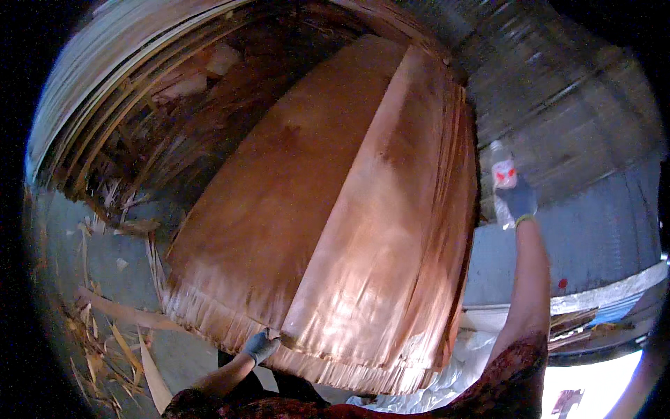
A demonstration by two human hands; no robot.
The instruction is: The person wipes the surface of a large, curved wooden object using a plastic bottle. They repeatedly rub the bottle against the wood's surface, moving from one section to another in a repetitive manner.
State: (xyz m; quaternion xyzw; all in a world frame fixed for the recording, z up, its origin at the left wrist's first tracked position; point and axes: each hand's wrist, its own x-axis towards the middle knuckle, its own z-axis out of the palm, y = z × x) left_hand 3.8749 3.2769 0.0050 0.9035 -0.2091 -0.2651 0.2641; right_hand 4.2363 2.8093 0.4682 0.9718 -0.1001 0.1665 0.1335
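A tall stack of thin reddish-brown wood veneer sheets (272, 181) fills the middle, its near edge toward me. At that near edge, my left hand (262, 345), in a grey-blue glove, is closed with its fingertips pinching a sheet's edge beside the seam. A lighter, shinier veneer sheet (352, 265) lies on the stack's right part. Out to the right, my raised right hand (518, 198), also gloved, is wrapped around a clear plastic bottle (504, 173) with a red-marked label and a pale cap. The bottle stands nearly upright in the grip, apart from the stack.
Layered, bent sheets (150, 84) with ragged edges rise at the far left. Torn wood strips (105, 349) litter the grey floor (185, 353) at the near left. Crumpled clear plastic film (460, 363) lies by the stack's near right corner. A blue-grey wall (586, 237) stands at the right.
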